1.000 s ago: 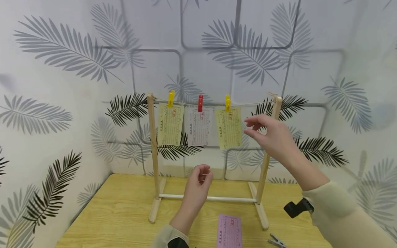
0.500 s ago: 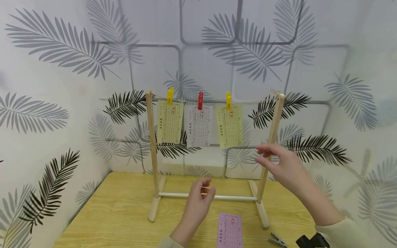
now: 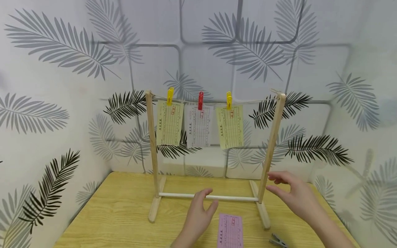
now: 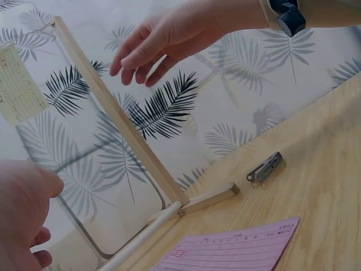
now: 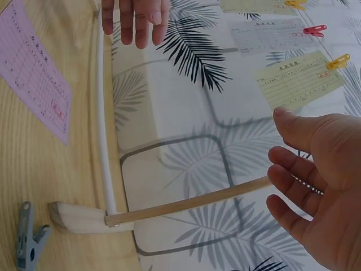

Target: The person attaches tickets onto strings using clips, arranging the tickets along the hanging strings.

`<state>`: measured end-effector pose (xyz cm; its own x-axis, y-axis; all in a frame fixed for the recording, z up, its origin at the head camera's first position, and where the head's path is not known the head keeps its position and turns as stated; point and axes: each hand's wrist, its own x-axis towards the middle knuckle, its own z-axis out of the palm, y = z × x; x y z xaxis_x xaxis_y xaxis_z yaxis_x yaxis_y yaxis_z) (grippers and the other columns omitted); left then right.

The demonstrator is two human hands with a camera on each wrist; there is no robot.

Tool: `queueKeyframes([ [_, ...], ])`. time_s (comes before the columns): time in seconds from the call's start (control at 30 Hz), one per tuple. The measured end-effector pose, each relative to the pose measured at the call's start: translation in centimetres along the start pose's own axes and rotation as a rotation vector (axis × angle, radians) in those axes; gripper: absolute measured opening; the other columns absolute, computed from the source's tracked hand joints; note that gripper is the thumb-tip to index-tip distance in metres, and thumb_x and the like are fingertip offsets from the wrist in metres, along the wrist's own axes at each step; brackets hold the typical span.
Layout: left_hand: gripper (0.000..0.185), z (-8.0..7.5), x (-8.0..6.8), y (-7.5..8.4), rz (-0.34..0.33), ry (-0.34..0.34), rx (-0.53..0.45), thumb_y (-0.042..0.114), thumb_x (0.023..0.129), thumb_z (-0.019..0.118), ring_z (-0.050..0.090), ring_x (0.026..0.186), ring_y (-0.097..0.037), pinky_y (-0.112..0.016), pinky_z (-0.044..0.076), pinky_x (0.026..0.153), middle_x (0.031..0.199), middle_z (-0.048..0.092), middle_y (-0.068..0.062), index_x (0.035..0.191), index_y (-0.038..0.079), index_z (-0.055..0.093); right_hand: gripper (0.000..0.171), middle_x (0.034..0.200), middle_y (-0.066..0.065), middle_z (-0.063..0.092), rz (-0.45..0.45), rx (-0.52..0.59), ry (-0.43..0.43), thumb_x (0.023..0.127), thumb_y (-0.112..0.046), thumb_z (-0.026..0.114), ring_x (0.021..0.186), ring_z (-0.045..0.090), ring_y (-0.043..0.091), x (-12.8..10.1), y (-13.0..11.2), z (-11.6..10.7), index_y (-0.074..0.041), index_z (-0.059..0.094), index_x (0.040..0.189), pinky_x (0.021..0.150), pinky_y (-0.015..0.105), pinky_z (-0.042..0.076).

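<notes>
My left hand [image 3: 198, 215], holding nothing, hovers over the table left of a pink printed slip [image 3: 230, 230] with a red stamp. On the right, my right hand [image 3: 294, 194] is beside the rack's right post, thumb and fingers apart and nothing between them. A grey clothespin [image 3: 278, 241] lies on the table below it. Three slips hang from a string [image 3: 254, 101]: a yellow slip [image 3: 169, 124] under a yellow clothespin [image 3: 170, 96], a white slip [image 3: 199, 127] under a red clothespin [image 3: 201, 100], and another yellow slip [image 3: 230, 127] under a yellow clothespin [image 3: 229, 100].
The wooden rack has a left post [image 3: 152, 148], a right post [image 3: 272, 148] and a white lower bar [image 3: 229, 198]. Its feet stand on the wood-grain table [image 3: 108, 210]. A leaf-patterned wall covering [image 3: 192, 62] rises close behind.
My right hand has come down from beside the right yellow slip to low by the right post. My left hand has lowered slightly, its thumb and fingers spreading. The hanging slips stay in place.
</notes>
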<state>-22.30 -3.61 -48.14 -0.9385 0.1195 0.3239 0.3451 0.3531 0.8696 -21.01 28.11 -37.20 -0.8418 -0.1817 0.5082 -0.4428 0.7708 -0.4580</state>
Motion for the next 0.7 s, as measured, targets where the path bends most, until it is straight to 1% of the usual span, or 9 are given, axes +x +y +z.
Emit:
queueKeyframes([
  [0.07, 0.049, 0.1, -0.3, -0.3, 0.000, -0.014, 0.010, 0.030, 0.109, 0.072, 0.052, 0.145, -0.044, -0.068, 0.040, 0.119, 0.153, 0.059, -0.017, 0.150, 0.004, 0.061, 0.037, 0.122, -0.001, 0.077, 0.019, -0.002, -0.020, 0.098, -0.021, 0.087, 0.108, 0.070, 0.022, -0.7, 0.8, 0.3, -0.012, 0.077, 0.133, 0.090, 0.042, 0.058],
  [0.13, 0.049, 0.2, -0.5, -0.6, -0.003, -0.023, 0.018, 0.029, 0.109, 0.072, 0.051, 0.145, -0.045, -0.069, 0.040, 0.118, 0.153, 0.059, -0.017, 0.149, 0.004, 0.061, 0.038, 0.123, 0.000, 0.076, 0.050, 0.003, -0.054, 0.099, -0.024, 0.086, 0.109, 0.070, 0.023, -1.4, 1.6, 0.6, -0.012, 0.077, 0.134, 0.091, 0.042, 0.059],
  [0.27, 0.050, 0.8, -1.0, -1.4, -0.027, -0.052, 0.017, 0.029, 0.107, 0.074, 0.049, 0.144, -0.046, -0.071, 0.042, 0.115, 0.152, 0.059, -0.015, 0.149, 0.005, 0.062, 0.039, 0.125, 0.002, 0.076, 0.114, 0.027, -0.107, 0.101, -0.025, 0.084, 0.109, 0.071, 0.024, -2.8, 3.3, 1.1, -0.010, 0.075, 0.136, 0.092, 0.039, 0.060],
  [0.37, 0.050, 1.3, -1.4, -1.9, -0.045, -0.079, 0.025, 0.029, 0.107, 0.075, 0.049, 0.141, -0.047, -0.073, 0.044, 0.111, 0.150, 0.059, -0.016, 0.149, 0.006, 0.062, 0.039, 0.125, 0.002, 0.076, 0.170, 0.048, -0.145, 0.102, -0.026, 0.083, 0.107, 0.071, 0.022, -3.8, 4.5, 1.5, -0.009, 0.075, 0.136, 0.090, 0.035, 0.060],
  [0.5, 0.053, 1.9, -1.8, -2.5, -0.049, -0.090, 0.080, 0.032, 0.105, 0.078, 0.051, 0.137, -0.047, -0.074, 0.044, 0.109, 0.148, 0.060, -0.019, 0.149, 0.006, 0.063, 0.041, 0.125, 0.002, 0.075, 0.267, 0.086, -0.199, 0.103, -0.028, 0.082, 0.106, 0.070, 0.018, -5.0, 5.8, 1.9, -0.008, 0.074, 0.137, 0.091, 0.035, 0.060],
  [0.6, 0.056, 2.1, -1.9, -2.8, -0.059, -0.082, 0.124, 0.034, 0.102, 0.080, 0.053, 0.135, -0.046, -0.073, 0.043, 0.108, 0.148, 0.061, -0.018, 0.149, 0.007, 0.063, 0.045, 0.129, 0.006, 0.075, 0.330, 0.097, -0.242, 0.104, -0.032, 0.080, 0.108, 0.069, 0.018, -5.6, 6.7, 2.2, -0.006, 0.072, 0.140, 0.094, 0.038, 0.060],
  [0.7, 0.060, 2.3, -2.1, -3.1, -0.073, -0.079, 0.162, 0.036, 0.100, 0.081, 0.054, 0.135, -0.046, -0.073, 0.044, 0.108, 0.148, 0.061, -0.018, 0.149, 0.008, 0.063, 0.049, 0.133, 0.010, 0.074, 0.375, 0.105, -0.276, 0.105, -0.036, 0.078, 0.110, 0.069, 0.019, -5.9, 7.6, 2.4, -0.004, 0.070, 0.142, 0.094, 0.038, 0.060],
])
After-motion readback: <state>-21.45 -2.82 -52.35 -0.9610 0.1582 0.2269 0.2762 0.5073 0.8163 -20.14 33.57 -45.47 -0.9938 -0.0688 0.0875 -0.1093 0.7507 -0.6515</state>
